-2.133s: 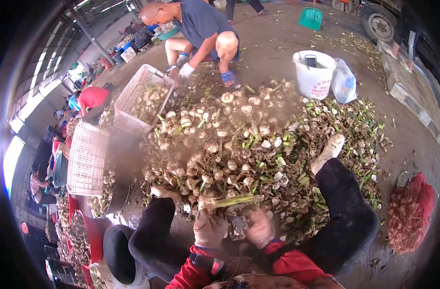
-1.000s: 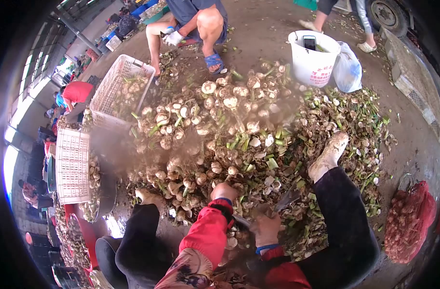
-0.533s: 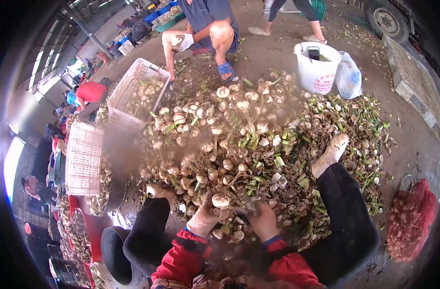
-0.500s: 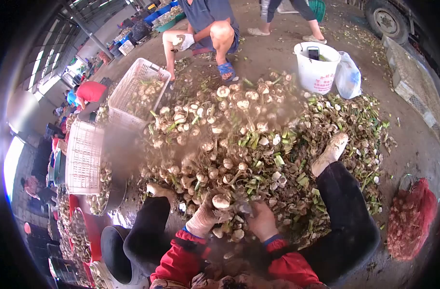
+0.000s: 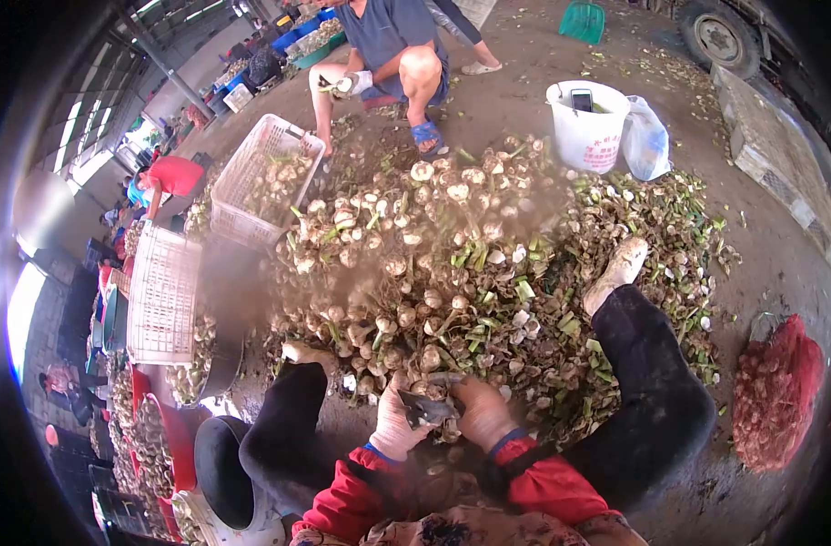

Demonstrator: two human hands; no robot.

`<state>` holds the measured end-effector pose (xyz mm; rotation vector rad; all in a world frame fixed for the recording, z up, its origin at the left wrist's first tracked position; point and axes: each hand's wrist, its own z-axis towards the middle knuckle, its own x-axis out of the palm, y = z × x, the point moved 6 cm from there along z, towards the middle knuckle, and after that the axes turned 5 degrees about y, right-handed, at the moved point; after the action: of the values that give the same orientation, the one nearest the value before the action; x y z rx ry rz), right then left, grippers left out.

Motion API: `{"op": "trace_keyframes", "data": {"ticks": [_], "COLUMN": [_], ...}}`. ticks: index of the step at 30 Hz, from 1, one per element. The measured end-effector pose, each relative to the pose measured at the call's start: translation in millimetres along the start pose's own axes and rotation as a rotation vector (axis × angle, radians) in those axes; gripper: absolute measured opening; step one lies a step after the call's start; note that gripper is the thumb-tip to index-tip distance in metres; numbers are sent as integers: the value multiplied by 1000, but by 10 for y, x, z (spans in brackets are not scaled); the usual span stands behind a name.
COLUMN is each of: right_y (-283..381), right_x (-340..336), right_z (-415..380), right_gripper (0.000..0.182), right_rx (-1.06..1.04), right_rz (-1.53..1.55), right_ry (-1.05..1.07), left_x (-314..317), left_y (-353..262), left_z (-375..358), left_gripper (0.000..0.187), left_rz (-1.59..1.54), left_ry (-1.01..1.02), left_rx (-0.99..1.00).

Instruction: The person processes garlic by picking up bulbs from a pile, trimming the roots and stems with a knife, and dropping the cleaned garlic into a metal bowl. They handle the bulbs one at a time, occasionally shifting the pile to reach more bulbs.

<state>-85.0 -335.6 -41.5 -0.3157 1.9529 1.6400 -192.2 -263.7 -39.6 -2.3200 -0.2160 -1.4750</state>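
Above my lap, my left hand (image 5: 397, 423) and my right hand (image 5: 484, 414) are close together, fingers curled inward. A grey metal blade (image 5: 428, 409) lies between them, with my right hand closed on its side. My left fingers are closed round a garlic bulb mostly hidden by the blade and fingers. Just beyond the fingertips begins a heap of dirty garlic bulbs (image 5: 395, 265) with short cut stems. Trimmed leaves and peelings (image 5: 561, 314) cover its right part. My feet flank the heap.
Across the heap a person sits, one gloved hand (image 5: 347, 84) at a bulb. White plastic crates (image 5: 163, 296) stand left, a black-topped bucket (image 5: 224, 473) by my left leg. A white bucket (image 5: 590, 136) bears a phone (image 5: 581, 99). A red net sack (image 5: 779, 396) lies right.
The blade and my right hand have come in against my left hand, covering most of the bulb. Opposite, the seated person's gloved hand has risen, and another person's legs have shifted left.
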Motion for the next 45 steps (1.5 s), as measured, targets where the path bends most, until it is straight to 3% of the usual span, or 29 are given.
{"op": "trace_keyframes", "data": {"ticks": [2,3,5,6,8,10,11,13,14,17,20,21,24,25,26,27,29,30,31,33,35,36,37,38,40,42,43,44,45], "right_y": [-279,-530,-1357,-1466,-1261,-996,-784,-778,-657,-85,37,-72,-243,-631,-990,-1551,-1737,-1733,-1554,-1381,-1364,-1404,-1226,-1188,-1334,-1171,-1443,-1716,-1650], "right_x": [155,261,198,48,-177,-187,-259,34,74,-110,-220,-132,20,154,282,588,611,496,250,97,111,158,93,149,291,89,389,654,541], "right_z": [-9,0,-171,-187,-97,-47,-69,-33,-5,-39,-14,14,77,107,74,71,109,62,22,60,65,84,72,98,223,286,246,150,190], "right_gripper": [34,34,28,27,24,25,29,29,28,14,22,24,25,23,21,21,21,21,20,21,30,40,46,53,41,31,31,38,38], "right_rx": [70,104,673,697,630,452,377,156,43,-111,-138,-115,-30,-96,305,319,400,479,554,604,757,672,770,702,716,611,594,580,602], "right_rz": [96,143,23,168,360,596,373,417,438,389,409,387,968,553,368,933,1362,1219,1072,1086,1201,1136,1299,1503,1529,1242,1474,1689,1639], "right_ry": [-93,-145,-82,-332,-445,-524,-521,-480,-462,-331,-387,-381,-323,-398,-327,-369,-479,-575,-670,-679,-670,-729,-603,-690,-682,-669,-471,-268,-399], "left_x": [-39,70,440,492,588,16,77,203,481,401,401,404,395,404,467,547,531,284,-367,-848,-722,-679,-894,-1076,-796,-630,-466,-426,-682], "left_y": [-2,-57,-173,-211,-287,-386,-397,-408,-308,-222,-151,-96,67,108,124,101,71,84,-78,-273,-440,-528,-570,-664,-559,-452,-637,-706,-686], "left_z": [-43,-74,-260,-291,-349,-38,-73,-185,-157,-82,-25,5,40,-4,-21,-5,26,53,125,318,666,813,1138,1488,2016,2425,2415,2332,2487], "left_gripper": [48,49,58,57,56,46,43,39,38,43,49,50,52,52,51,51,58,58,54,47,44,45,39,34,31,30,30,31,35], "left_rz": [162,490,1368,1254,1024,-183,46,533,253,113,310,283,199,207,220,236,266,218,849,1474,1453,1439,1242,1051,2103,3089,2576,1981,2036], "left_ry": [24,20,-122,-139,-165,84,41,-167,-75,-101,-127,-87,18,31,56,89,158,144,105,-46,-252,-359,-227,-95,-12,24,-563,-969,-1013], "left_rx": [45,165,556,577,631,144,289,548,480,493,476,424,269,251,233,219,127,-110,-116,-77,15,82,144,221,30,-450,-385,-300,-317]}}
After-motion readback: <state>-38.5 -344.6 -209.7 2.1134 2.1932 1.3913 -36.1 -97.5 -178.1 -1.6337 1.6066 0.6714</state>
